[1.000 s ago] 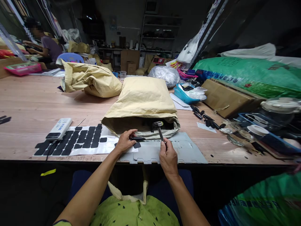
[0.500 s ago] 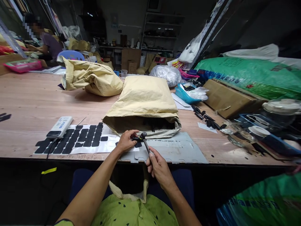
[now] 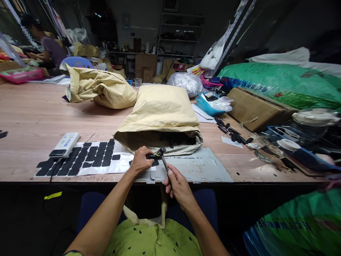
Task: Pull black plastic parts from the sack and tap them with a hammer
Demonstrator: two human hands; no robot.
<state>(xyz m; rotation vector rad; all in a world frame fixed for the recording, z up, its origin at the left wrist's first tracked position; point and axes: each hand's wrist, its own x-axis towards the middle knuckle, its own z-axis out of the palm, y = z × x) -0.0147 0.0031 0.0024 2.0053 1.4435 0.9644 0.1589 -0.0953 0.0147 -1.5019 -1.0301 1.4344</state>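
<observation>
My left hand (image 3: 141, 160) is closed on a small black rod-like piece (image 3: 151, 156), pinning it against the grey board (image 3: 197, 167). My right hand (image 3: 177, 180) grips the handle of a small hammer (image 3: 165, 165). Its dark head lies at the right end of the black piece, where a bit of yellow-green shows; whether they touch I cannot tell. Just behind both hands gapes the mouth of a tan sack (image 3: 167, 106), with dark items inside. A flat black patch (image 3: 155, 162) lies by my left fingers.
Left of my hands lies a white sheet of black stickers (image 3: 98, 153), beside a white corded device (image 3: 64, 145). Another tan sack (image 3: 106, 89) is behind. Loose black parts (image 3: 234, 134), a cardboard box (image 3: 258, 106) and plastic containers (image 3: 290, 145) occupy the right. Another person sits far left.
The whole view has shifted slightly left. The hammer's head has moved a little relative to the black piece, and more of that piece shows beside my left fingers. Both hands keep their holds.
</observation>
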